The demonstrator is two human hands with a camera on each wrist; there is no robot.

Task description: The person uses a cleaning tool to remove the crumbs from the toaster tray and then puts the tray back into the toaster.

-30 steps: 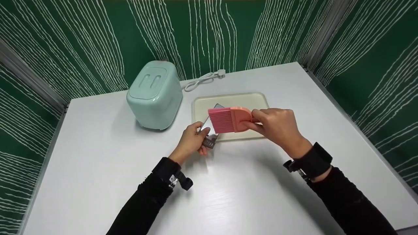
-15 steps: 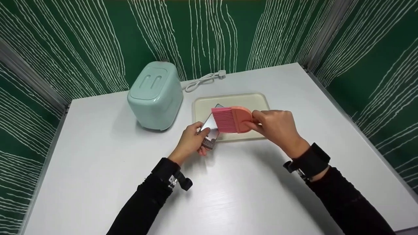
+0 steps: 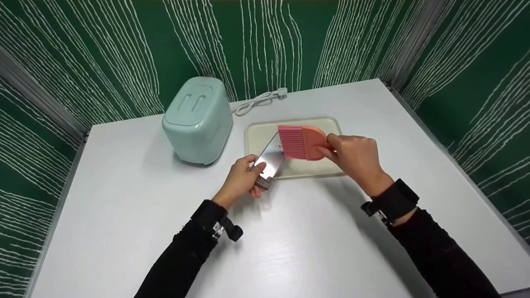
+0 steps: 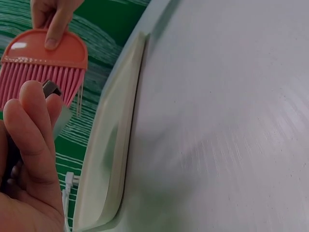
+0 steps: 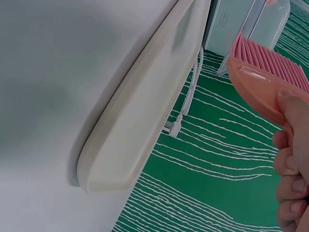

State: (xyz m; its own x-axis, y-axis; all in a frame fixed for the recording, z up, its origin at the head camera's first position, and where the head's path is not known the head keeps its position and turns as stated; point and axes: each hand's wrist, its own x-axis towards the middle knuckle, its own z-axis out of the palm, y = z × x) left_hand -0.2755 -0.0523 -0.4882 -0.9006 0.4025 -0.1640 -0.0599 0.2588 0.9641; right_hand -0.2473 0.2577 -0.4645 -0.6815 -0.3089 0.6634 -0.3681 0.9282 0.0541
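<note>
My left hand (image 3: 244,176) grips the near end of a flat, shiny silver rectangular object (image 3: 271,156). That object has a dark strip at its near end, and its exact kind is unclear. It slants over the left part of the tray, with its far end partly behind the brush. In my right hand (image 3: 357,156) a small hand brush (image 3: 304,142) is pinched by its orange body. The brush's pink bristles (image 5: 270,58) overlap the object's far right side in the head view. In the left wrist view, the left fingers (image 4: 36,121) hide most of the object.
A cream tray (image 3: 319,167) lies on the white table (image 3: 136,223) beneath the hands. To its left stands a mint-green toaster (image 3: 196,120). The toaster's white cord and plug (image 3: 281,93) lie behind the tray, near the green wall (image 3: 306,41).
The right hand has moved the brush up and to the right toward the object's far end, so more of its shiny face shows. The left hand has stayed nearly still.
</note>
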